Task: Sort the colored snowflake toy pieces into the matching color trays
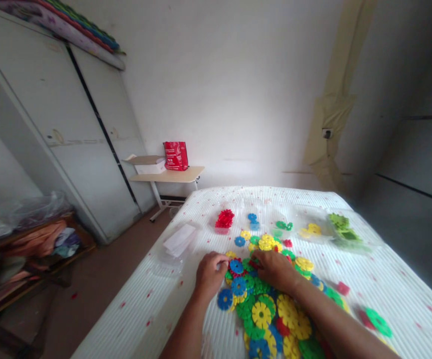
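A loose pile of notched plastic discs (261, 315) in blue, green, yellow and red spreads over the table in front of me. At its left edge is my left hand (211, 271), fingers curled in beside a blue disc (236, 267) with red ones under it; what the fingertips hold is hidden. My right hand (275, 269) reaches into the upper part of the pile, its fingers closed at a red notched disc (253, 263) that is partly covered. Just beyond that hand lie yellow discs (267, 242).
Along the far side stand clear boxes holding red discs (224, 219), blue discs (253, 219), green discs (284, 226), yellow discs (311, 230) and light green discs (345, 228). A clear container with white paper (179, 240) is at left. Behind, a side table (186, 174) carries a red bag (176, 156).
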A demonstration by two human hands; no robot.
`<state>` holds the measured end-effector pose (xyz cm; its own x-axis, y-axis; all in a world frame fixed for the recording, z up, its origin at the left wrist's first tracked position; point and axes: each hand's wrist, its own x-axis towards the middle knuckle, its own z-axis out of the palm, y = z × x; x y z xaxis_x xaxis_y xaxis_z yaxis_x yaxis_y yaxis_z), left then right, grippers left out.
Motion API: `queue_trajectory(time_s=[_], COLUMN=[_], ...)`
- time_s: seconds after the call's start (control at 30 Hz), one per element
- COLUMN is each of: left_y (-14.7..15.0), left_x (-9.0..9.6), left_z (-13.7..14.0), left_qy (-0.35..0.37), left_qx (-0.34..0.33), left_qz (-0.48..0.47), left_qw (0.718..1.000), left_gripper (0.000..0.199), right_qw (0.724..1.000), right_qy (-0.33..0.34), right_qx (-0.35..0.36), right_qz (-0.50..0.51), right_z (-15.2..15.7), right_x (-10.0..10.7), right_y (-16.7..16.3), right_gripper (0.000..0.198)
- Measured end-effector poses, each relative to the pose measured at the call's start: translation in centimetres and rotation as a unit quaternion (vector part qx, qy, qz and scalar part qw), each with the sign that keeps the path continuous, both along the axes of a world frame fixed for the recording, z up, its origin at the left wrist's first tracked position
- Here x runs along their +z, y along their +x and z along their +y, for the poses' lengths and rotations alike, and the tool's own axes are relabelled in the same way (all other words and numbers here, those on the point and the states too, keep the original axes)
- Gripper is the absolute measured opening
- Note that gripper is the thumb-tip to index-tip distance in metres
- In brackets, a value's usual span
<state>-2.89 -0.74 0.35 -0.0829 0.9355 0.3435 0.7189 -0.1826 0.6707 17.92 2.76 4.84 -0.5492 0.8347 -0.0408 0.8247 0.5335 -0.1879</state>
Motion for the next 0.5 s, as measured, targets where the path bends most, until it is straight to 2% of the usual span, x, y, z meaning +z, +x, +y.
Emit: queue_trajectory(time_s=[0.2, 0.33, 0.5], left_y=[0.1, 0.8, 2.2], left_x=[0.0, 0.6, 1.7], left_z=[0.1, -0.2, -1.1], left_qy=[0.025, 0.047, 0.063], left_qx=[-0.010, -0.018, -0.069], left_qz=[0.020, 0.039, 0.036], left_qw=[0.999, 0.998, 0.995], left_gripper=[0.022, 0.026, 0.024], right_qw=[0.999, 0.998, 0.991], right_qy=[0.013, 0.006, 0.035], right_qx=[-0.003, -0.009, -0.015], right_qz=[0.030, 0.057, 0.128], right_z=[-0.1, -0.1, 0.1], right_x=[0.0, 0.3, 0.3], right_y=[0.1, 0.1, 0.3], right_gripper=[0.018, 0.018, 0.029])
